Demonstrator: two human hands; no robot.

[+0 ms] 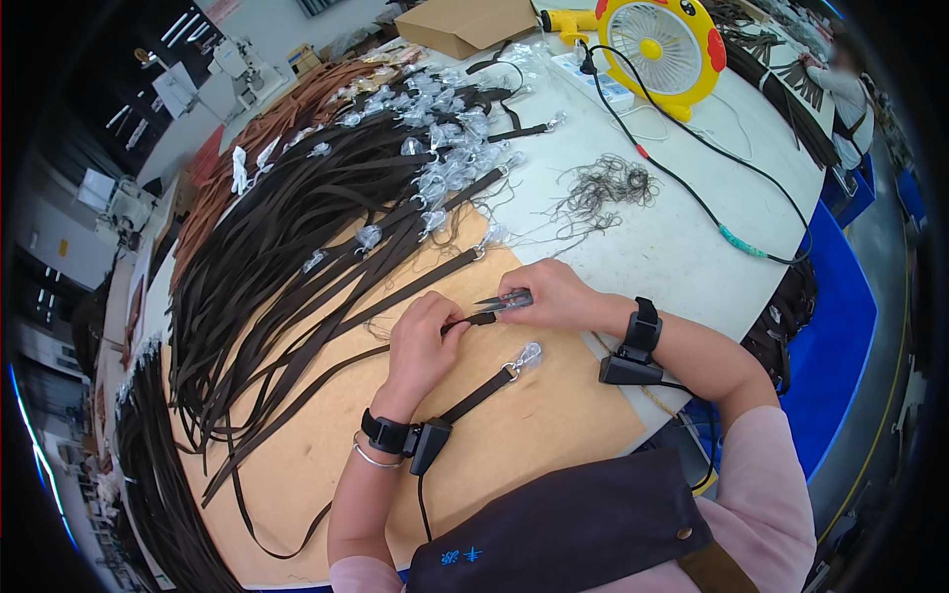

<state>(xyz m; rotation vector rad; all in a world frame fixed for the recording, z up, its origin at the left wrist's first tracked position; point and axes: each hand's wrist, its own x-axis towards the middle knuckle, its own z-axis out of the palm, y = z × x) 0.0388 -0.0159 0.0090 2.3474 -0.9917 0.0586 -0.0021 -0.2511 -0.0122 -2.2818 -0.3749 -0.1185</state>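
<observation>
My left hand (423,341) pinches a narrow dark brown strap (481,319) near its end, over a tan board (554,395). My right hand (556,295) holds a small pair of thread snips (514,299), their blades pointing left just above the strap end. Its fingertips meet the strap's tip, though whether they grip it is hard to see. Just below the hands lies a short strap piece with a plastic-wrapped metal clasp (529,358), partly hidden by my left wrist. Another strap with a metal ring (480,254) rests beyond my hands.
A big heap of dark straps (287,198) with wrapped clasps covers the left, brown straps (306,99) behind it. Loose thread clippings (605,188) lie ahead. A yellow fan (652,49), its black cable (692,193) and a cardboard box (465,25) stand farther back. Another person (845,104) is far right.
</observation>
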